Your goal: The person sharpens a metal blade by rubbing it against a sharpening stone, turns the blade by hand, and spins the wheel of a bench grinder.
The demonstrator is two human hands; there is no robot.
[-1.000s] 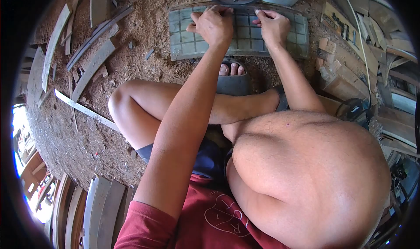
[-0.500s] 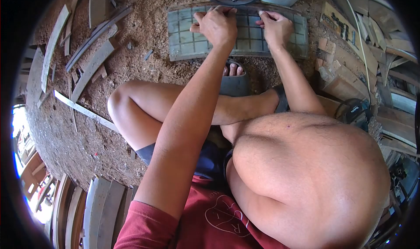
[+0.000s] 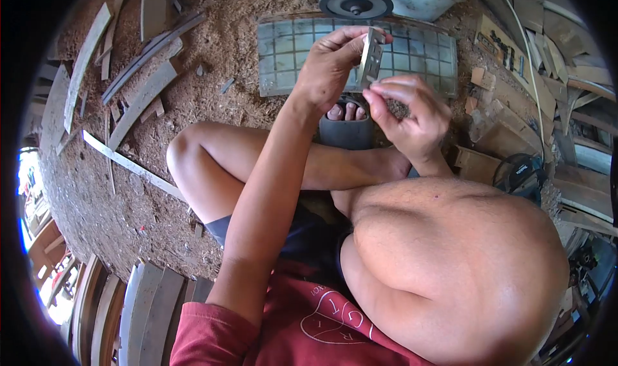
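Note:
My left hand [image 3: 328,67] holds up a short, flat slotted metal blade [image 3: 371,58], gripped near its upper end between thumb and fingers. The blade stands nearly upright, with several cut-outs along its face. My right hand [image 3: 415,116] is at the blade's lower end, its thumb and forefinger closed together there; blur partly hides the contact. Below and behind the hands lies a pale tiled panel with a grid pattern [image 3: 283,60]. A round grinding wheel [image 3: 355,4] on a bench grinder is just beyond the blade.
A white bucket [image 3: 425,2] stands beside the grinder. Curved wood strips [image 3: 145,99] lie on the sawdust floor to the left, and wood offcuts [image 3: 496,112] pile up at right. A Makita power tool [image 3: 520,171] sits by my right knee. My sandalled foot [image 3: 346,128] is before the panel.
Both hands have come up and back toward me from low over the panel. The metal blade now shows clearly in the left hand, and the right hand has closed in on its lower end.

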